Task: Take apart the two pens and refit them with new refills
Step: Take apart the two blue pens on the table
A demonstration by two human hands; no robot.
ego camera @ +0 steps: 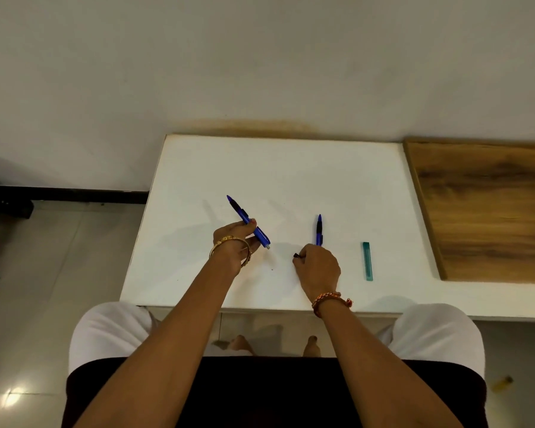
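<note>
Two blue pens with black grips are over the white table (pixel 291 168). My left hand (pixel 233 242) holds the left pen (pixel 244 216) by its middle, tip pointing up and away to the left, its clicker end toward me. My right hand (pixel 317 267) grips the lower end of the right pen (pixel 318 230), whose tip points away from me. A teal pack (pixel 367 261), apparently the refills, lies flat on the table to the right of my right hand.
A wooden board (pixel 488 211) lies along the table's right side. The table's back edge is close to the wall. My knees and a dark seat sit below the table's front edge. Tiled floor lies to the left.
</note>
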